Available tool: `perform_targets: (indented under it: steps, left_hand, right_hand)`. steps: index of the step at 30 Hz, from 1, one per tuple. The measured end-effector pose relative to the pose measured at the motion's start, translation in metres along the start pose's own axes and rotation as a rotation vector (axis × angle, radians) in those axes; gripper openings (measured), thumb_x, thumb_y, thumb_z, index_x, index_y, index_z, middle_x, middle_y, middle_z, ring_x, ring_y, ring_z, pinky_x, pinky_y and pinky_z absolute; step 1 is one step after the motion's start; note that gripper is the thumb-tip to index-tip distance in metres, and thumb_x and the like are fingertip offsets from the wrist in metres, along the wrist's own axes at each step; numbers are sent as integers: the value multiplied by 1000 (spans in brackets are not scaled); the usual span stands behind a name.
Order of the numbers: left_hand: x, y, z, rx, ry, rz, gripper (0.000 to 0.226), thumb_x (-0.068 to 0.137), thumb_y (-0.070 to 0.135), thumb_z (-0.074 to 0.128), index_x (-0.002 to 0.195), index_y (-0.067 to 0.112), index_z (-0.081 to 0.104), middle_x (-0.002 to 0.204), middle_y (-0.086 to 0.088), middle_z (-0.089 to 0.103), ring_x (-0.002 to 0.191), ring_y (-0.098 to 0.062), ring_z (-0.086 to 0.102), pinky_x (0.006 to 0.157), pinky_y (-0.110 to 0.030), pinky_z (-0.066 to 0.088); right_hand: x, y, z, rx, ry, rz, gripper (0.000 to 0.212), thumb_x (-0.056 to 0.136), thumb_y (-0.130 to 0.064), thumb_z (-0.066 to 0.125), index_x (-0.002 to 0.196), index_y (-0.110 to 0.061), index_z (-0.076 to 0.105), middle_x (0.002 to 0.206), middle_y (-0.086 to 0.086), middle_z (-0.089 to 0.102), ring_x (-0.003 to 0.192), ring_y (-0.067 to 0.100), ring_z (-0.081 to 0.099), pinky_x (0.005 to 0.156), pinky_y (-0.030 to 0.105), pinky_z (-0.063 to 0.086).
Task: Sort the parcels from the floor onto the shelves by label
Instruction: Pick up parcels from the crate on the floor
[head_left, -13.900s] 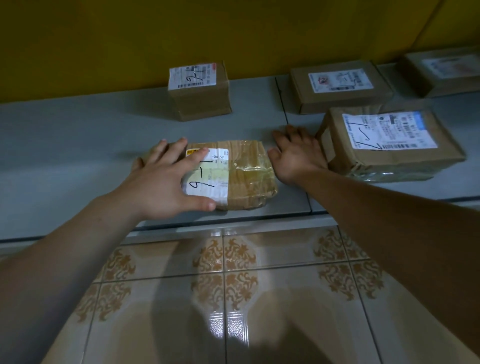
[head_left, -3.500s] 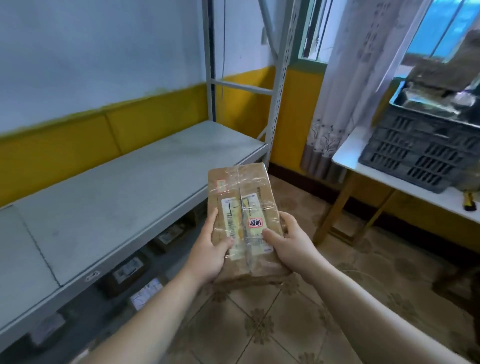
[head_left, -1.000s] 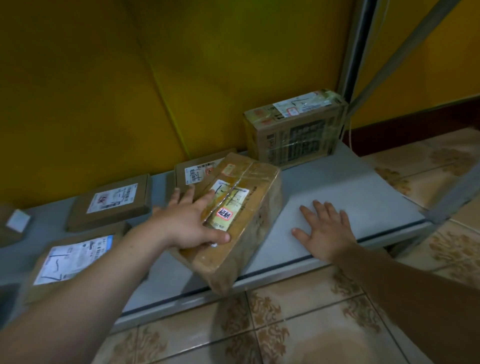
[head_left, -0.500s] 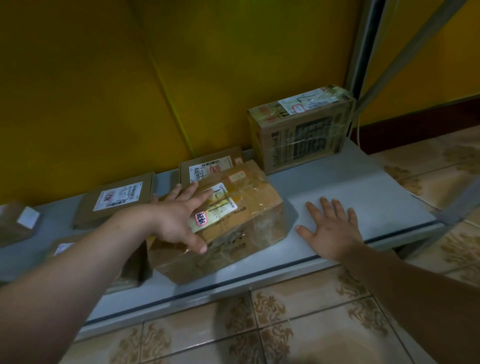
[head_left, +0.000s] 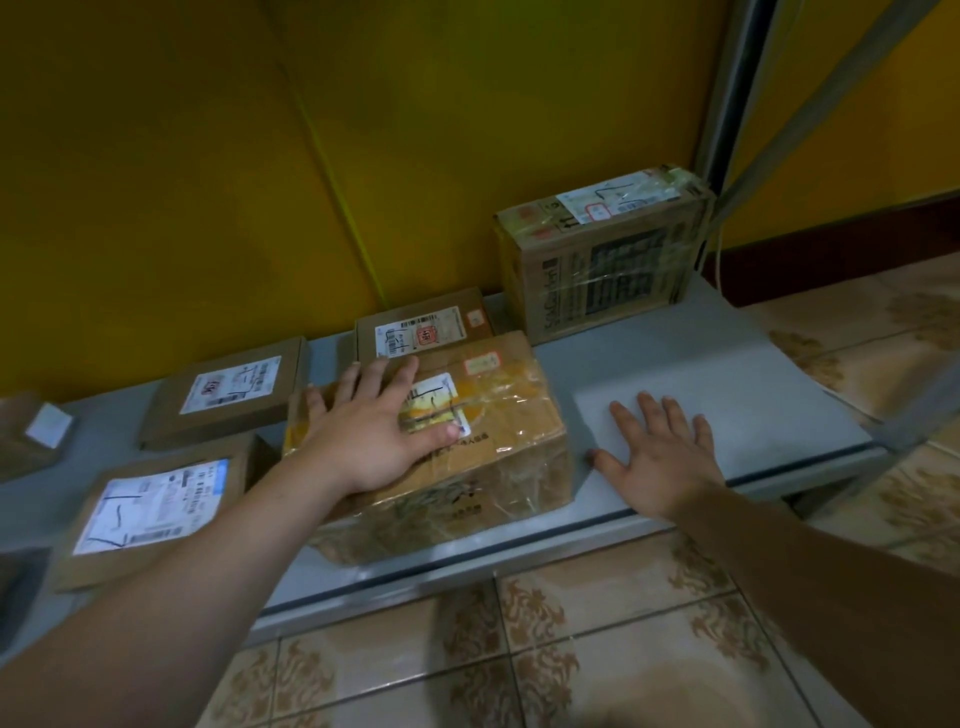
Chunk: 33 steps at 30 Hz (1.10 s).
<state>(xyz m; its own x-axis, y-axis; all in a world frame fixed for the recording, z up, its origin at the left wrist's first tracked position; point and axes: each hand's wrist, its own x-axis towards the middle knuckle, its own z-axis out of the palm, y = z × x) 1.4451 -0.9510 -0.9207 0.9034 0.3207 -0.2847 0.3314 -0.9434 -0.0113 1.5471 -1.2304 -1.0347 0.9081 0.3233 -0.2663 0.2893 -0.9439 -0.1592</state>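
Yellow wall (head_left: 208, 182) backs a low grey shelf (head_left: 753, 374), and on the shelf's front part lies the taped brown parcel (head_left: 498, 467), flat on its base, with its near side close to the shelf's edge. The left hand (head_left: 371, 431) rests on top of it, fingers straight and spread over the white label (head_left: 436, 405) and gripping nothing. The right hand (head_left: 660, 457) lies palm down on the bare shelf just beside the parcel's right side, fingers likewise spread wide.

Touching the parcel's back edge is a flat labelled box (head_left: 421, 327); two more flat boxes lie to the left – one at the wall (head_left: 228, 389), one nearer the front (head_left: 150, 509). Further right, an upright carton (head_left: 602, 254) stands against the wall beside the grey shelf post (head_left: 727, 104). Patterned floor tiles (head_left: 571, 649) run below the shelf.
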Motion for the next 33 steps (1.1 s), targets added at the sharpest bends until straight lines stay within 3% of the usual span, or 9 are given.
perform_targets:
  steps: [13,17,24,33]
  left_hand:
    - [13,-4,-1,-24,42,18,103,64,91,19,151,43,-8,163,5,-7,150,-24,-8,116,-60,-3]
    - [10,-3,-12,-59,-16,24,97,74,88,29,152,42,-6,163,4,-12,149,-23,-13,116,-61,-6]
    - [-48,14,-89,-254,-144,101,88,82,73,49,154,35,14,164,5,1,150,-21,2,119,-52,11]
    - [-219,21,-282,-378,-260,166,74,91,51,59,153,27,25,161,0,19,147,-19,21,118,-37,22]
  right_hand:
    - [0,0,-1,-10,-4,-7,77,93,-72,22,157,-35,1,166,0,-10,152,26,-10,121,49,-6]
    - [-5,-2,-29,10,-124,3,77,95,-68,32,158,-29,10,167,2,1,152,27,2,122,48,6]
    - [-88,-19,-157,87,-281,60,74,98,-60,39,157,-18,20,162,9,24,147,29,24,118,44,25]
    - [-272,-83,-380,131,-344,56,72,95,-58,42,154,-19,27,153,10,38,138,32,35,110,45,36]
